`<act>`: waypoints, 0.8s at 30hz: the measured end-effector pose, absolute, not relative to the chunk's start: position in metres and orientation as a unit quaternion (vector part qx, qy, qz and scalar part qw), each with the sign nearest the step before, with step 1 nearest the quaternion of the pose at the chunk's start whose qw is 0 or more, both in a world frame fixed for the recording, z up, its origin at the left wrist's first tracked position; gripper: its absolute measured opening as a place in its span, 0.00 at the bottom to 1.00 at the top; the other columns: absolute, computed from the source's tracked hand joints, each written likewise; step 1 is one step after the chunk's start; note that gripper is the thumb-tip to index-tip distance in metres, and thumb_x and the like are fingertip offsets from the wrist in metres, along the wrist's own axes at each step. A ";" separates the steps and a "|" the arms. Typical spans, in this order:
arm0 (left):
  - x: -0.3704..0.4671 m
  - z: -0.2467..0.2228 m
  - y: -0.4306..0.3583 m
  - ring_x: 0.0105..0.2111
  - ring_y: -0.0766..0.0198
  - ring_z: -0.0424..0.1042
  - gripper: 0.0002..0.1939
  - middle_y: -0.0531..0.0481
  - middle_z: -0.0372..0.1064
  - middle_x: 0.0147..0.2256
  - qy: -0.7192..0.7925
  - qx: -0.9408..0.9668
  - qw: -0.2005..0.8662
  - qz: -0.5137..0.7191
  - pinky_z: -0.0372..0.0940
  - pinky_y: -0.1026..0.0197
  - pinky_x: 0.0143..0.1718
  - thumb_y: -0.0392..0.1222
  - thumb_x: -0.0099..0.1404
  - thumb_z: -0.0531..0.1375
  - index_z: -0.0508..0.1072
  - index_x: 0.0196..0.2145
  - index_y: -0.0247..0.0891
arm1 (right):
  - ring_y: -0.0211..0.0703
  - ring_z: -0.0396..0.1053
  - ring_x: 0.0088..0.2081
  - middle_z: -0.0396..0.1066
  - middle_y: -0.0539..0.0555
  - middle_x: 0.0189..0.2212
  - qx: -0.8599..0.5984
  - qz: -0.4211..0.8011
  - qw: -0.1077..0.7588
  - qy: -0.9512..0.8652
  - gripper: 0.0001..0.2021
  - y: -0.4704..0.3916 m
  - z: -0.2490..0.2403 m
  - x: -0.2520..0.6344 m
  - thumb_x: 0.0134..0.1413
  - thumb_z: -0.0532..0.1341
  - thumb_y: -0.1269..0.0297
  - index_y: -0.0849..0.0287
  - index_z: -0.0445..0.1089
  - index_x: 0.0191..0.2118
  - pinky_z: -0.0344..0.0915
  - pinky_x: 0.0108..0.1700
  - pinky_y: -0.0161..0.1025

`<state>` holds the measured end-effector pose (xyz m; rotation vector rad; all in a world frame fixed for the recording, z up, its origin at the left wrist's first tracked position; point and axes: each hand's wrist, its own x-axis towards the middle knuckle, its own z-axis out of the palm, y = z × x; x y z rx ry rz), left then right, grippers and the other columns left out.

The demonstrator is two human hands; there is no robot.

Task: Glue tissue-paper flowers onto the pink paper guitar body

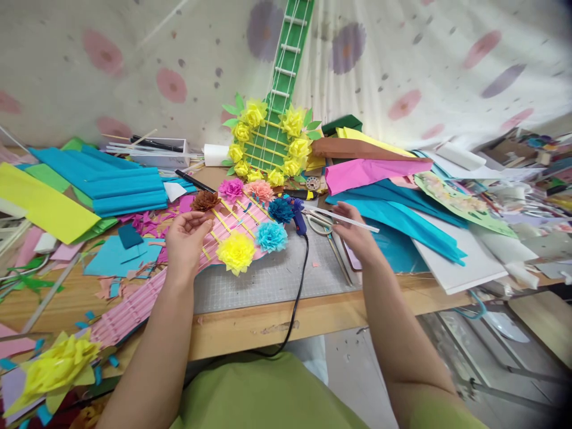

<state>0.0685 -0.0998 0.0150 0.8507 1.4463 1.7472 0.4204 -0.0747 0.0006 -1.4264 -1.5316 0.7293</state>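
A pink paper guitar (pixel 134 301) lies slantwise across the worktop, its body on a grey cutting mat (pixel 263 289). Paper flowers ring its body: brown (pixel 205 201), magenta (pixel 231 189), peach (pixel 259 191), dark blue (pixel 280 210), light blue (pixel 271 236) and yellow (pixel 236 252). My left hand (pixel 190 235) is just below the brown flower, fingers curled towards the thumb; what they hold is hidden. A blue glue gun (pixel 298 215) sits beside the dark blue flower. From its back sticks a long white glue stick (pixel 364 225), with my right hand (pixel 355 233) closed around it.
A green paper guitar (pixel 268 146) with yellow flowers leans at the back. Scissors (pixel 319 223) lie near my right hand. Blue crepe paper (pixel 125 190) and paper scraps cover the left, more coloured sheets (pixel 375 173) the right. The black cord (pixel 300 286) hangs over the table edge.
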 end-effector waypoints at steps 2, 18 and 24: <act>0.065 0.015 -0.101 0.30 0.68 0.71 0.14 0.53 0.70 0.28 0.556 0.329 0.352 0.678 0.69 0.63 0.37 0.35 0.41 0.67 0.70 0.29 0.36 | 0.50 0.62 0.58 0.62 0.58 0.55 -0.568 0.319 0.460 -0.604 0.30 -0.065 -0.007 0.396 0.41 0.59 0.67 0.54 0.58 0.55 0.58 0.59 0.51; 0.051 0.011 -0.102 0.30 0.67 0.71 0.14 0.53 0.70 0.28 0.569 0.305 0.337 0.685 0.70 0.60 0.37 0.35 0.41 0.67 0.69 0.29 0.37 | 0.52 0.69 0.45 0.72 0.59 0.42 -0.677 0.098 0.357 -0.636 0.23 -0.087 0.005 0.432 0.39 0.51 0.74 0.57 0.63 0.46 0.65 0.48 0.52; 0.050 0.008 -0.101 0.30 0.68 0.71 0.15 0.53 0.70 0.28 0.566 0.312 0.333 0.686 0.70 0.60 0.38 0.37 0.41 0.67 0.69 0.29 0.37 | 0.56 0.65 0.46 0.71 0.60 0.39 -0.724 -0.022 0.264 -0.637 0.19 -0.097 0.000 0.474 0.38 0.51 0.74 0.57 0.63 0.41 0.63 0.47 0.52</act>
